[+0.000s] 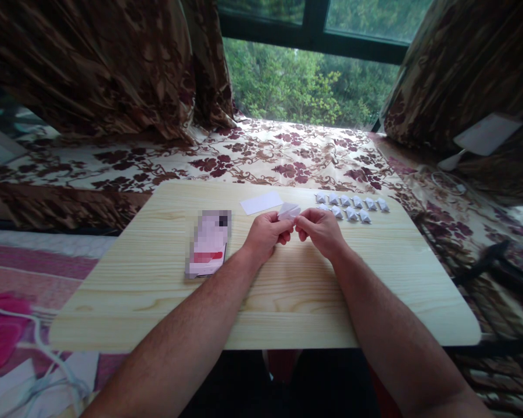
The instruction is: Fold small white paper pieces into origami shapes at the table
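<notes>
Between my hands, above the wooden table (157,307), is a small folded piece of white paper (289,210). My left hand (265,233) is closed, with thumb and fingers pinching the paper's lower left side. My right hand (320,228) is closed too, its fingertips pinched at the paper's right corner. Just behind my left hand lies a flat white paper strip (261,202). Small folded white paper shapes (357,202), several of them, stand in two rows beyond my right hand. My right hand partly hides the nearer row.
A phone-like object (208,244), blurred out, lies on the table left of my left forearm. Beyond the table's far edge is a ledge with a floral cover (287,154). A white lamp (486,134) stands at the right. White cables (47,348) and papers lie at lower left.
</notes>
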